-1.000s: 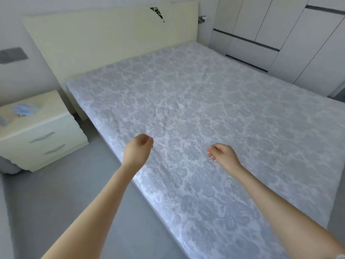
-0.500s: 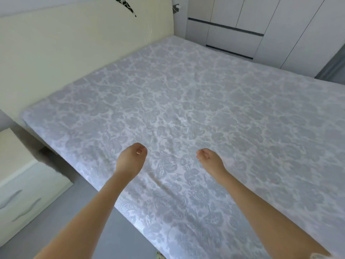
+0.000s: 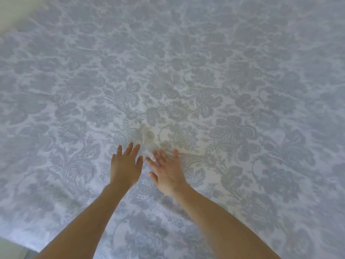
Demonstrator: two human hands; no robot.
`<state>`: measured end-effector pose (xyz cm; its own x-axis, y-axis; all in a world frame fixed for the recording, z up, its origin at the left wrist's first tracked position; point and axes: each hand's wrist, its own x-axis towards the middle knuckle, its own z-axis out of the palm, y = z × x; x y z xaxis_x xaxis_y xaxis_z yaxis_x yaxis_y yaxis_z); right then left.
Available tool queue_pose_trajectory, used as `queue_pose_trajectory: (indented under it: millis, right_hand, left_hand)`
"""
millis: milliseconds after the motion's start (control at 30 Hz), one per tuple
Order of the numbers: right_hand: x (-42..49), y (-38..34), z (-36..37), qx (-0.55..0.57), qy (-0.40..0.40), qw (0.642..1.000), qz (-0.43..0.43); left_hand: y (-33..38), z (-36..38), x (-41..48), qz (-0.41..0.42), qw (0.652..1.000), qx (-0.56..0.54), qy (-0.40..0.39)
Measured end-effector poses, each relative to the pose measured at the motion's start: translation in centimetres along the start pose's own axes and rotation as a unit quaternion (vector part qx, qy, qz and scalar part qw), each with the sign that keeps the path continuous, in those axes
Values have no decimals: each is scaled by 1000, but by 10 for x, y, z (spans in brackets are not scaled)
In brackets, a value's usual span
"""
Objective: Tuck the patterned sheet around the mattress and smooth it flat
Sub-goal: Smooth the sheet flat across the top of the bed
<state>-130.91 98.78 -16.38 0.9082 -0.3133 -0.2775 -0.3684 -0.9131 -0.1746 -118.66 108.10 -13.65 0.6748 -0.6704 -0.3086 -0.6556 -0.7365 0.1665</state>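
The patterned sheet [image 3: 214, 86], pale grey-blue with a floral damask print, fills almost the whole view and lies spread over the mattress. My left hand [image 3: 125, 166] is stretched out over the sheet with its fingers straight and spread, palm down. Right beside it, my right hand [image 3: 167, 171] is also palm down with straight, spread fingers. Both hands sit close together near the middle of the view, and their fingertips appear to touch the fabric. Neither hand holds anything.
A sliver of the cream headboard [image 3: 16, 10] shows at the top left corner. The near edge of the bed and a bit of grey floor [image 3: 13, 249] show at the bottom left.
My head has dropped much closer to the bed. Both hands have uncurled from loose fists into flat, spread fingers and moved forward onto the sheet, closer together.
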Motion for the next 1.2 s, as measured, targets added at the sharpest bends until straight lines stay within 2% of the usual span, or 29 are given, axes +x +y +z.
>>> queue_pose_trajectory:
  millis: [33,67,133,233,300,333,367,400,467,500,533,567,667,767,867,967,1067,1133,1200]
  right_hand:
    - [-12,14,19,-15,8,1000,5]
    - [-31,34,37,-18,34,998,46]
    - [-92,80,61,-6,56,972,226]
    - [-184,125,59,37,10,866,498]
    - [-184,132,45,76,-12,798,598]
    - [-165,131,36,85,13,782,617]
    - [-139,127,23,82,38,789,608]
    - [-106,119,10,64,62,821,564]
    - [-33,92,-14,24,128,912,390]
    - [2,78,-23,14,167,941,293]
    - [35,71,-32,13,198,955,219]
    - [67,72,-41,21,223,958,181]
    - [165,113,-72,20,251,943,220]
    - [238,172,-90,-18,129,957,258]
    - [236,224,-64,-38,55,955,288]
    - [169,270,-33,-33,81,920,382]
    - [79,278,-24,24,95,854,512]
    - [10,247,-7,69,88,777,619]
    - [-62,185,9,112,59,683,719]
  left_hand:
    - [-4,18,8,28,998,47,-22]
    - [-5,34,14,59,995,76,-33]
    - [-2,56,16,97,991,80,-34]
    - [4,58,26,126,989,59,-46]
    - [5,49,44,160,984,64,-35]
    - [6,45,56,176,981,73,-37]
    - [6,40,67,185,979,79,-41]
    - [6,35,79,189,978,76,-35]
    - [6,26,101,176,983,58,-4]
    - [6,23,114,163,986,46,11]
    - [8,19,128,150,987,40,28]
    - [11,14,145,141,988,42,42]
    - [32,-1,215,141,983,67,92]
    - [66,-13,295,136,979,86,126]
    - [83,0,328,122,983,100,96]
    - [80,28,294,135,983,71,100]
    - [84,46,239,195,977,36,73]
    - [82,53,200,237,969,36,55]
    - [68,55,153,277,960,30,18]
